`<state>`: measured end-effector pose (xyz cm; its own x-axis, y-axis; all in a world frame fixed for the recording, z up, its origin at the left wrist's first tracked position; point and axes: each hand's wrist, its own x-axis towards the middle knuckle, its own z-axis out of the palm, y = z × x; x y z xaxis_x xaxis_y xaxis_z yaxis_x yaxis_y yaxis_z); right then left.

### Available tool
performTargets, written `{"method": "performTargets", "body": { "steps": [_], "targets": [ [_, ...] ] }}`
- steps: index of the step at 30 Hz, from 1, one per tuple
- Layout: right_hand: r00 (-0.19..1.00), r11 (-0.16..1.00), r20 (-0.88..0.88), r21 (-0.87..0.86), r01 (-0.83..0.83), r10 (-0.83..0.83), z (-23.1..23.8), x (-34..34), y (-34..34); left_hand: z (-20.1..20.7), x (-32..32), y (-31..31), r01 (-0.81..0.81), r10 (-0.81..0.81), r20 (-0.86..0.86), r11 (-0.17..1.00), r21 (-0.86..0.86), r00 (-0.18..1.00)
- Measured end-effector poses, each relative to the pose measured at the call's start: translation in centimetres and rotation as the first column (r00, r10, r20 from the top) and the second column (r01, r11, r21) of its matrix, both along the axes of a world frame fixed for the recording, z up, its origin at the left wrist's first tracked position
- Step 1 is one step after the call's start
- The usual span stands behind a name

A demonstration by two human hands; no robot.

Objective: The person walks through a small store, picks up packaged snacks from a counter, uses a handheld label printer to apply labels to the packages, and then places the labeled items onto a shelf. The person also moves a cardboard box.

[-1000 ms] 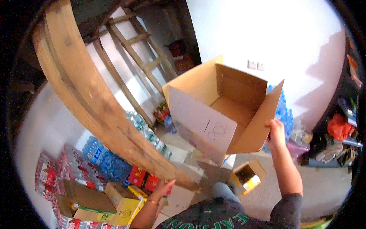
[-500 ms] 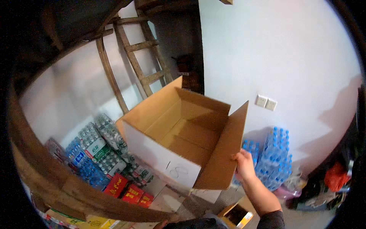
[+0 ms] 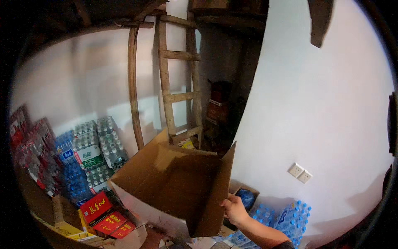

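A large open cardboard box, brown inside with a pale outer face, is held up in front of me, its top flaps raised. My right hand is closed on the right flap, thumb and fingers pinching its edge. What looks like my left hand shows dimly at the lower edge, just below the near side of the box. Its fingers are hidden by the box and shadow.
A wooden ladder leans by a dark doorway. Wrapped bottle packs and red cartons lie along the left. Blue-capped water bottles stand at the right, below a wall socket. Behind my hand sits another open box.
The box has moved lower in view, and its inside looks darker. My right hand keeps its hold on the flap. The view has turned, showing more of the left stacks and doorway.
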<state>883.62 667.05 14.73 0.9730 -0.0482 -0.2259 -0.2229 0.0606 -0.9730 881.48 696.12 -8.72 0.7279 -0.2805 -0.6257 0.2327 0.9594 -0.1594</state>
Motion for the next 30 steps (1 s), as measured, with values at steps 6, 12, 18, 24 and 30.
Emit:
{"method": "performTargets", "body": {
  "steps": [6, 12, 18, 24, 30],
  "targets": [
    [0.99, 0.992, 0.096, -0.08, -0.097, 0.104, -0.2, 7.5, 2.3, -4.8, 8.0, 2.6, 0.027, -0.033, 0.126, 0.999, 0.045, 0.992],
    [0.964, 0.99, 0.257, -0.136, -0.036, 0.07, -0.3, 14.9, 2.0, -10.7, 15.1, 9.7, 0.008, -0.153, 0.514, 0.962, 0.274, 0.844],
    [0.98, 0.999, 0.2, 0.052, 0.008, -0.019, -0.6, 23.1, -1.3, -0.6, 24.7, 9.2, 0.029, -0.055, 0.088, 0.962, 0.271, 0.995],
    [0.898, 0.951, 0.315, 0.068, 0.301, -0.307, 3.2, 31.3, -3.8, 1.8, 38.4, 6.7, 0.139, -0.174, 0.231, 0.977, 0.163, 0.957],
    [0.848, 0.905, 0.351, -0.002, 0.425, -0.398, 4.8, 41.6, -8.2, 8.1, 51.3, 6.2, 0.059, -0.132, 0.405, 0.98, 0.189, 0.905]
  ]
}}
